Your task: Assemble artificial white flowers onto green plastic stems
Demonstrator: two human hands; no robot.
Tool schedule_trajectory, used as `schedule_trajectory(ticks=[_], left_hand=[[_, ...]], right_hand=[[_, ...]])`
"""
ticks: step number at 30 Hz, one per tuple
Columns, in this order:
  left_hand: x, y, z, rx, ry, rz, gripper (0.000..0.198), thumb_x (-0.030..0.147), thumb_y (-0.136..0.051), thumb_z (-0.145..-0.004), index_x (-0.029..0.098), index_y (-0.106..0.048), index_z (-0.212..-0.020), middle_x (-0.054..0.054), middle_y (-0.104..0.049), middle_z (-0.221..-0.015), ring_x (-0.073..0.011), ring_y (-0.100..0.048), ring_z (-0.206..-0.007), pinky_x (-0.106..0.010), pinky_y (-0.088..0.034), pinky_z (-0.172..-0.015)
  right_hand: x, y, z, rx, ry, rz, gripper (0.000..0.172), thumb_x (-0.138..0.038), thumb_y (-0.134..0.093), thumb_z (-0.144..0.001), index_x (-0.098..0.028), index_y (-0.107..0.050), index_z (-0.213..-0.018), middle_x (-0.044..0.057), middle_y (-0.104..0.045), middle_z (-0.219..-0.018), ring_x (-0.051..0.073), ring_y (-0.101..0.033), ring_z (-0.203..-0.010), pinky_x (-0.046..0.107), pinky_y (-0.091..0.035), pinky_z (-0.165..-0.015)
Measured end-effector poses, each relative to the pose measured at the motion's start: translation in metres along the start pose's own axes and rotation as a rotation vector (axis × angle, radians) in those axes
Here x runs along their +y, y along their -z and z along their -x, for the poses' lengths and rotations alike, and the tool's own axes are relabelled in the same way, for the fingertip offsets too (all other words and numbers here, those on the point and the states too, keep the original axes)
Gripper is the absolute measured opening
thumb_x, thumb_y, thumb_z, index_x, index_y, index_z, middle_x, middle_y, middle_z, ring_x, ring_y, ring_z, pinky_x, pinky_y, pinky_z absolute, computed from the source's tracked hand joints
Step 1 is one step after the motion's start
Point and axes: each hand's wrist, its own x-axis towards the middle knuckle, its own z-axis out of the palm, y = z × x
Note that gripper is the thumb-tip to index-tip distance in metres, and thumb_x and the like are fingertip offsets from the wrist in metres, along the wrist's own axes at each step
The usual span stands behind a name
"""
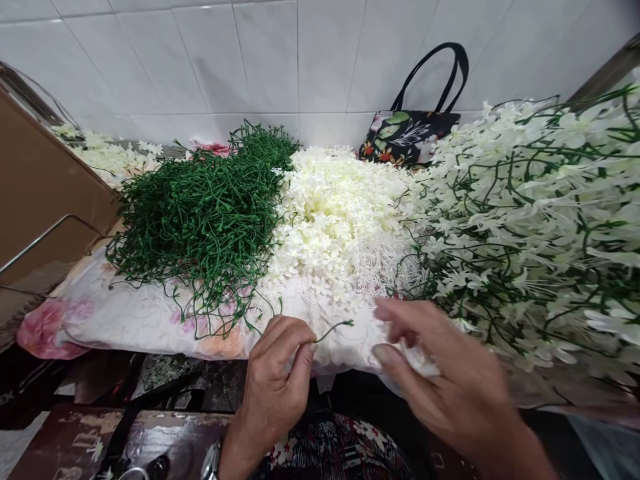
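My left hand (283, 373) is closed in a pinch on a thin green plastic flower stem (334, 328). The stem sticks out to the right past my thumb and ends in a small forked tip. To the right of that tip, my right hand (445, 373) hovers with thumb and fingers apart, slightly blurred by motion. A white patch shows between its fingers and thumb; whether it is cloth or petals I cannot tell. Beyond my hands lie a heap of green stems (200, 213), a pile of loose white blossoms (330, 207) and a scatter of thin white stamens (385, 263).
A big mound of assembled white flowers (540, 220) fills the right side. Against the tiled wall stands a black floral bag (407, 137). On the left is a cardboard box (45, 167). The flowered tablecloth (135, 313) drops at its front edge, near a worn wooden surface (175, 440).
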Motion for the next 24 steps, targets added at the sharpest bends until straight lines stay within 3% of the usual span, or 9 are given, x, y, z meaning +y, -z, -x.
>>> schedule_trajectory(ticks=[5, 8, 11, 14, 18, 20, 24], left_hand=[[0.001, 0.001, 0.013, -0.123, 0.040, 0.069, 0.019, 0.005, -0.046, -0.083, 0.018, -0.056, -0.074, -0.002, -0.058, -0.067, -0.0138, -0.055, -0.065, -0.024, -0.046, -0.059], [0.004, 0.003, 0.019, -0.175, 0.092, 0.046, 0.018, 0.006, -0.049, -0.080, 0.018, -0.059, -0.090, -0.005, -0.065, -0.080, -0.0163, -0.061, -0.077, -0.026, -0.050, -0.068], [0.009, 0.000, 0.019, -0.223, 0.156, 0.064, 0.034, 0.007, -0.052, -0.078, 0.018, -0.059, -0.109, -0.007, -0.070, -0.096, -0.0183, -0.064, -0.089, -0.028, -0.052, -0.079], [0.009, -0.008, 0.018, -0.211, 0.258, 0.192, 0.030, 0.007, -0.044, -0.081, 0.019, -0.066, -0.097, -0.003, -0.071, -0.079, -0.0147, -0.067, -0.072, -0.023, -0.053, -0.067], [0.000, -0.014, 0.013, -0.099, 0.431, 0.301, 0.025, 0.013, -0.045, -0.083, 0.019, -0.069, -0.083, 0.001, -0.064, -0.059, -0.0096, -0.054, -0.046, -0.018, -0.043, -0.043], [-0.003, -0.012, 0.008, -0.050, 0.446, 0.304, 0.023, 0.015, -0.046, -0.082, 0.019, -0.069, -0.082, 0.001, -0.064, -0.061, -0.0098, -0.053, -0.047, -0.018, -0.040, -0.041], [-0.003, -0.005, -0.009, -0.042, 0.396, 0.205, 0.023, 0.014, -0.047, -0.079, 0.018, -0.070, -0.078, 0.000, -0.062, -0.059, -0.0114, -0.054, -0.051, -0.020, -0.042, -0.046]], right_hand=[[-0.004, -0.027, -0.001, -0.116, 0.035, -0.197, 0.013, -0.009, -0.047, -0.087, -0.017, -0.058, -0.089, 0.000, -0.056, -0.068, 0.009, -0.053, -0.060, 0.021, -0.045, -0.055], [-0.004, -0.032, 0.004, -0.153, 0.005, -0.238, 0.013, -0.008, -0.047, -0.087, -0.016, -0.057, -0.088, 0.000, -0.054, -0.068, 0.010, -0.052, -0.060, 0.022, -0.044, -0.054], [-0.008, -0.037, 0.007, -0.173, 0.039, -0.275, 0.014, -0.008, -0.047, -0.087, -0.016, -0.058, -0.090, 0.002, -0.056, -0.070, 0.011, -0.053, -0.063, 0.022, -0.045, -0.056], [-0.009, -0.043, 0.008, -0.155, 0.107, -0.297, 0.017, -0.008, -0.046, -0.087, -0.016, -0.059, -0.094, 0.004, -0.058, -0.075, 0.012, -0.054, -0.067, 0.023, -0.048, -0.058], [0.004, -0.047, 0.007, -0.085, 0.068, -0.045, 0.016, -0.011, -0.047, -0.088, -0.013, -0.058, -0.100, 0.005, -0.057, -0.075, 0.014, -0.054, -0.068, 0.026, -0.046, -0.061], [0.011, -0.050, 0.004, -0.087, 0.056, 0.162, 0.014, -0.012, -0.045, -0.088, -0.013, -0.059, -0.089, 0.006, -0.056, -0.073, 0.016, -0.053, -0.070, 0.029, -0.044, -0.064], [0.014, -0.061, 0.002, -0.195, 0.060, 0.437, 0.024, -0.012, -0.044, -0.088, -0.017, -0.055, -0.068, 0.005, -0.052, -0.067, 0.018, -0.047, -0.065, 0.031, -0.036, -0.060]])
